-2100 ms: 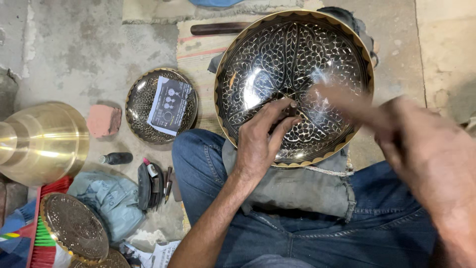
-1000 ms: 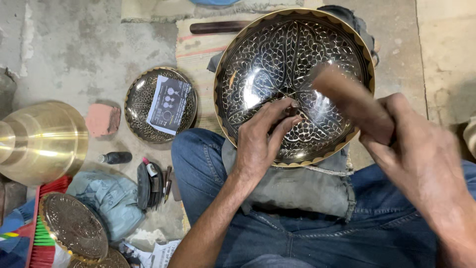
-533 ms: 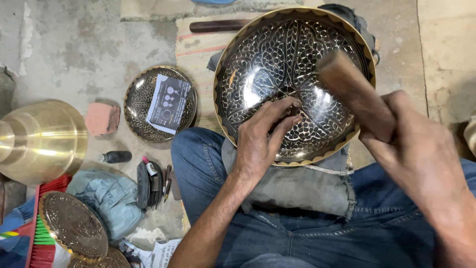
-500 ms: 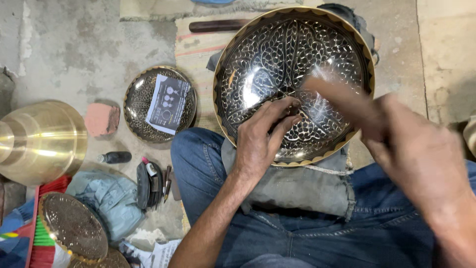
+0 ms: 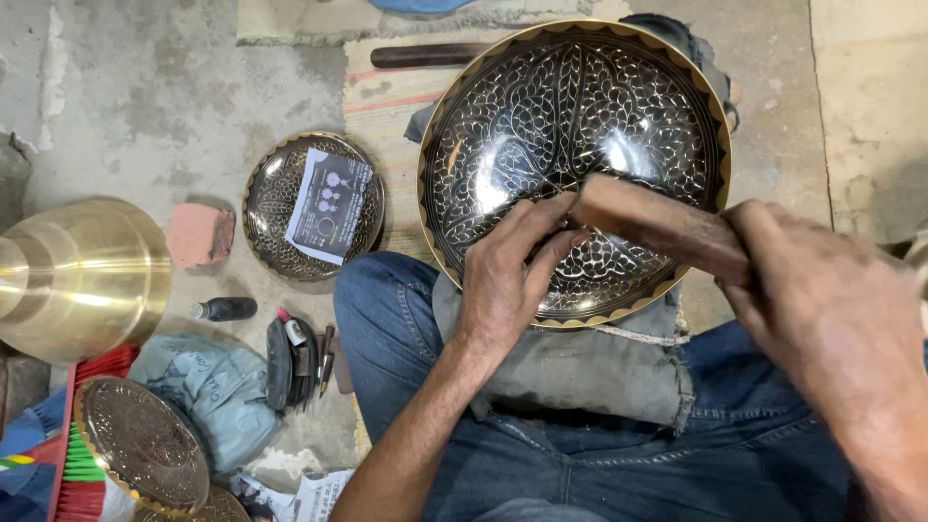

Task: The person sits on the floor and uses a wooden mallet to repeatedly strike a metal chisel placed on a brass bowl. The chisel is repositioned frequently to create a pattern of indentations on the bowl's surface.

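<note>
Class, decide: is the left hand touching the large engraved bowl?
Touching. The head view shows the left hand resting inside the large engraved bowl, fingers pressed against its patterned surface.

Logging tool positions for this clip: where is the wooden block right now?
In the head view, the wooden block is right of centre, gripped by the right hand, its end over the engraved bowl beside the left hand.

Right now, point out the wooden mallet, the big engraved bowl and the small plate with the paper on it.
wooden mallet [image 5: 657, 224], head view, middle of the block.
big engraved bowl [image 5: 580, 106], head view, inner patterned wall.
small plate [image 5: 266, 198], head view, bare left rim.
</note>
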